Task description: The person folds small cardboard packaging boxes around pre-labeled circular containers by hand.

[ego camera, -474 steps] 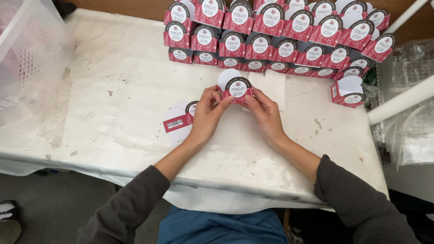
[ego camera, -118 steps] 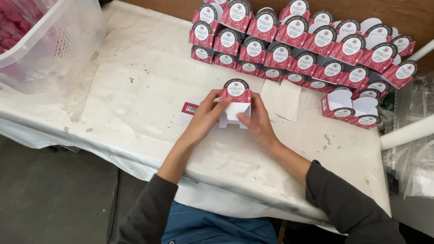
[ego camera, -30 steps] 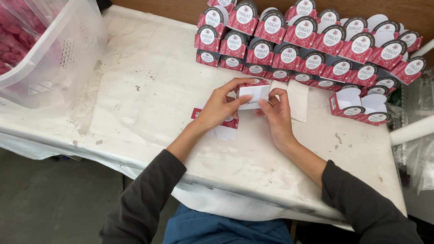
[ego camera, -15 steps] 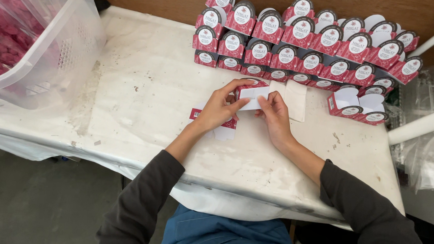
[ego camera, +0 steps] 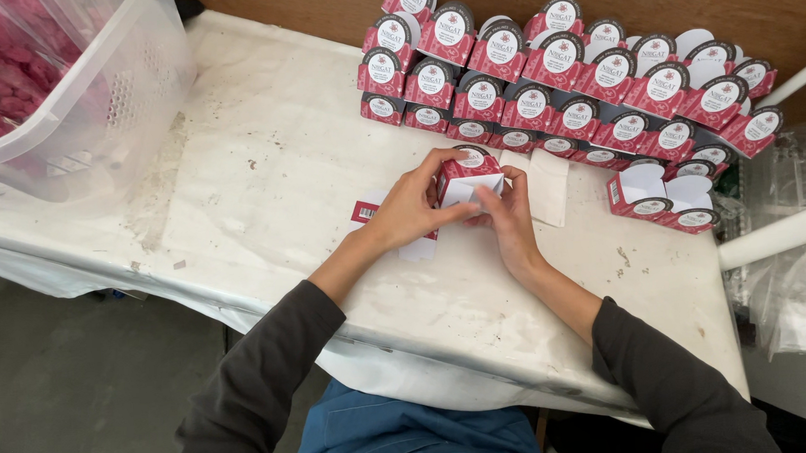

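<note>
hands: left hand (ego camera: 411, 208) and right hand (ego camera: 511, 213) grip red carton (ego camera: 465, 179) | stacked cartons (ego camera: 579, 79) just beyond | bare table (ego camera: 262, 169) left

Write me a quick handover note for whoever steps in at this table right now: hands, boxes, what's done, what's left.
Left hand and right hand together hold one small red box over the white table, its white flaps not closed.
Flat box blanks lie under the left wrist.
Done: folded red boxes stacked in rows at the wall, two more boxes at the right.
Left: closing the held box; the flat blanks.
The clear bin of pink items stands at far left.
</note>
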